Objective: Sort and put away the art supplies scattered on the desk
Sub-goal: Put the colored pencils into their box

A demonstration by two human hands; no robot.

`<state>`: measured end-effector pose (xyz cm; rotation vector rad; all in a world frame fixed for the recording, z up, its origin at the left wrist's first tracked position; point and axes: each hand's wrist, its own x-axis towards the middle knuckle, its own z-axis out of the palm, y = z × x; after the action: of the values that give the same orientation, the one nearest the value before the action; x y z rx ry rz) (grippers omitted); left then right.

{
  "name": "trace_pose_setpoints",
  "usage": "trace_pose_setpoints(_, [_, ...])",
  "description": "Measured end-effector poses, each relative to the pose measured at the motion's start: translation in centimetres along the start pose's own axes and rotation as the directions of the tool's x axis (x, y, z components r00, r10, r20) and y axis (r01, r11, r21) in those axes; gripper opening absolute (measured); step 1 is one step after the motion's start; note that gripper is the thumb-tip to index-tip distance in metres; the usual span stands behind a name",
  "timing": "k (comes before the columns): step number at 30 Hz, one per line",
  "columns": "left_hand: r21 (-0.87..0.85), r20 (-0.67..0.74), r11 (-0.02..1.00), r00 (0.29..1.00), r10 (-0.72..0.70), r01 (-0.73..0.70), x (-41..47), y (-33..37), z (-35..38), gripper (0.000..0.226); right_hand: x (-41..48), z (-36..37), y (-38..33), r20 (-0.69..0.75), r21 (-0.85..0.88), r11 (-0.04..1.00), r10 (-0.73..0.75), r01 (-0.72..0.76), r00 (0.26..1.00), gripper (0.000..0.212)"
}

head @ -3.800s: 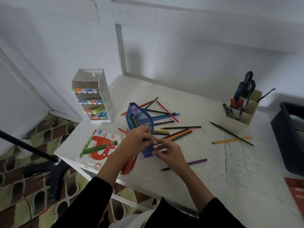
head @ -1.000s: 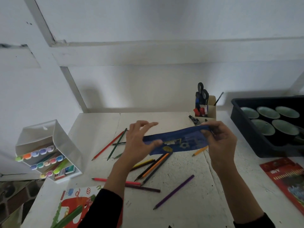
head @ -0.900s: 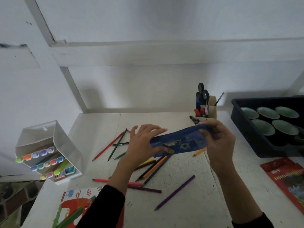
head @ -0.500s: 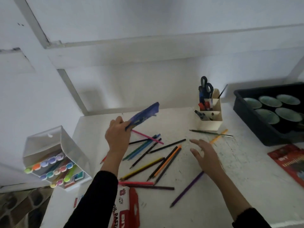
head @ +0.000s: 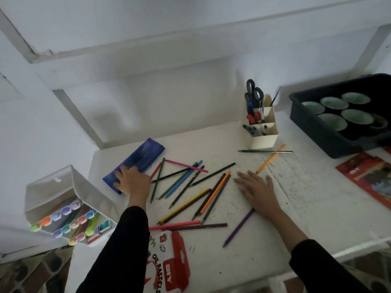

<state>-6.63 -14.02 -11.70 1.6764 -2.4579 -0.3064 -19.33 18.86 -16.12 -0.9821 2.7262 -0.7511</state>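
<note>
A blue pencil case (head: 143,153) lies flat at the back left of the white desk (head: 306,208). My left hand (head: 134,180) grips its near end, fingers curled over it. My right hand (head: 258,189) lies flat on the desk with straight, spread fingers and holds nothing. Between my hands, several coloured pencils (head: 190,187) are scattered in a loose heap. A purple pencil (head: 237,229) runs out from under my right wrist. An orange pencil (head: 270,158) and a dark green pencil (head: 264,151) lie just in front of the cream pen holder (head: 263,140).
The pen holder carries scissors and pens. A white marker rack (head: 63,187) leans at the left edge. A red oil pastels box (head: 173,261) sits at the front. A black tray (head: 330,138) of round dishes and a red pencil box (head: 368,176) are on the right.
Both hands held the pencil case up; my right hand let go and dropped flat onto the desk. My left hand carried the case left and laid it down at the back left.
</note>
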Motion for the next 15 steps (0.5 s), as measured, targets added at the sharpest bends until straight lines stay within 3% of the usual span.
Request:
trace_pose_setpoints(3, [-0.067,-0.016,0.997,1.000,-0.023,0.022,-1.3,1.2,-0.5,0.042,-0.1,-0.5,-0.2,-0.003,0.055,0.998,0.023,-0.022,1.000,0.036])
trace_pose_setpoints(6, [-0.143,-0.084,0.986,0.993,0.078,-0.089,-3.8,3.0,-0.5,0.039,-0.1,-1.2,-0.7,-0.002,0.272,0.959,0.081,-0.077,0.997,0.036])
trace_pose_setpoints(8, [-0.199,-0.115,0.964,0.981,0.158,-0.179,-6.2,5.1,-0.2,0.034,-0.1,-2.4,-0.3,-0.006,0.532,0.841,0.126,-0.104,0.992,0.032])
trace_pose_setpoints(10, [-0.226,-0.138,0.941,0.965,0.224,-0.250,-8.7,7.2,0.3,0.028,-0.1,-3.8,0.7,-0.066,0.661,0.745,0.178,-0.091,0.982,0.031])
trace_pose_setpoints(13, [-0.287,-0.174,0.888,0.931,0.321,-0.359,-13.2,11.0,1.8,0.022,-1.4,-7.4,4.1,-0.181,0.616,0.786,0.190,-0.039,0.965,0.033])
trace_pose_setpoints(15, [-0.335,-0.192,0.844,0.907,0.375,-0.420,-16.6,13.9,3.0,0.021,-2.5,-10.5,7.8,-0.270,0.493,0.870,0.159,-0.006,0.950,0.029])
